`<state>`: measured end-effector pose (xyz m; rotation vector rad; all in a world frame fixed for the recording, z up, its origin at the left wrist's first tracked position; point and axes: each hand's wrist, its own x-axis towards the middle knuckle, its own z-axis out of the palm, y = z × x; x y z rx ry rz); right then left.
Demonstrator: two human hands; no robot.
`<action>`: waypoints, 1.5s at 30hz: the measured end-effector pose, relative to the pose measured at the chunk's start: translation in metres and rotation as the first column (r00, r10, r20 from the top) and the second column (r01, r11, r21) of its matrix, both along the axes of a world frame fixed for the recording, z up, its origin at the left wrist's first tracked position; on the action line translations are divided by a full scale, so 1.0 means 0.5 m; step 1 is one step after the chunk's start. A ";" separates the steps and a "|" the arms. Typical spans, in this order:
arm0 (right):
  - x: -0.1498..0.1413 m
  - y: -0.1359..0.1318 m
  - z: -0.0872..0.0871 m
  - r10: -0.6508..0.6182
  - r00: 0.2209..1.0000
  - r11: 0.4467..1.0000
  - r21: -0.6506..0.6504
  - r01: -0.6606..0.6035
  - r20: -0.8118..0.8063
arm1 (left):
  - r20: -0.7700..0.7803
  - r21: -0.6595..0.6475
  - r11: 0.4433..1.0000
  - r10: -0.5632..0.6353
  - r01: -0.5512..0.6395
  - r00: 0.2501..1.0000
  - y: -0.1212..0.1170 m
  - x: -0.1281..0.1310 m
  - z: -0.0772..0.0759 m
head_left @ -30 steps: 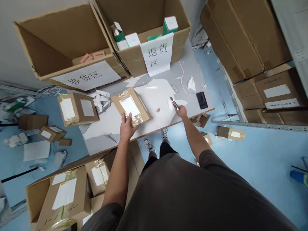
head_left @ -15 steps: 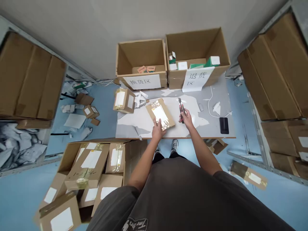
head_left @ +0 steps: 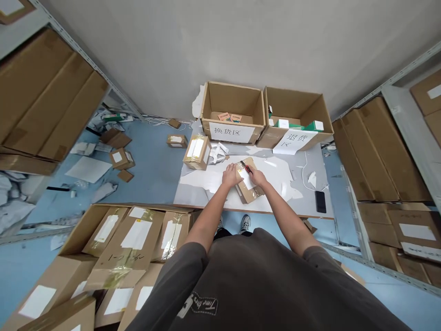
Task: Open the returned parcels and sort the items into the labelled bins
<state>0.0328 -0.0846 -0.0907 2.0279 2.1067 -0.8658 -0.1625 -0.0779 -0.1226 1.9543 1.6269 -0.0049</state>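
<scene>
A small cardboard box [head_left: 245, 195] with a white label and shiny tape lies at an angle near the front of the table. My left hand [head_left: 231, 175] grips its left edge, fingers closed against the cardboard. In my right hand [head_left: 257, 176] is a utility knife [head_left: 244, 165] with a red and black handle. Its tip is over the far part of the box's taped top; whether the blade has cut in is too small to tell. Left of my hands stands another taped box [head_left: 197, 152], beside crumpled white packing [head_left: 217, 153].
Two open cartons with paper signs, a left one [head_left: 234, 133] and a right one [head_left: 295, 141], stand at the table's back. A black phone [head_left: 320, 202] lies at right. A big carton of parcels [head_left: 127, 243] is at lower left. Loaded shelves flank both sides.
The knife has moved left from beside the box to over its top. My left hand has shifted from the near edge to the left edge, and the box has turned. The view has shifted.
</scene>
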 end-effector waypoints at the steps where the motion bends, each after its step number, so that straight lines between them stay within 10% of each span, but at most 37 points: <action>1: -0.007 -0.001 0.007 0.022 0.998 1.000 -0.006 -0.022 0.060 | 0.007 -0.002 1.000 -0.004 0.004 1.000 -0.003 -0.004 -0.004; 25: -0.036 -0.047 0.067 0.151 0.946 0.979 -0.173 -0.103 0.288 | -0.062 -0.034 0.995 -0.099 0.097 0.993 0.001 -0.016 -0.021; 45: 0.065 -0.364 0.086 0.090 0.945 0.963 -0.269 -0.002 0.315 | -0.159 -0.056 0.986 -0.167 0.160 0.973 0.012 -0.017 -0.009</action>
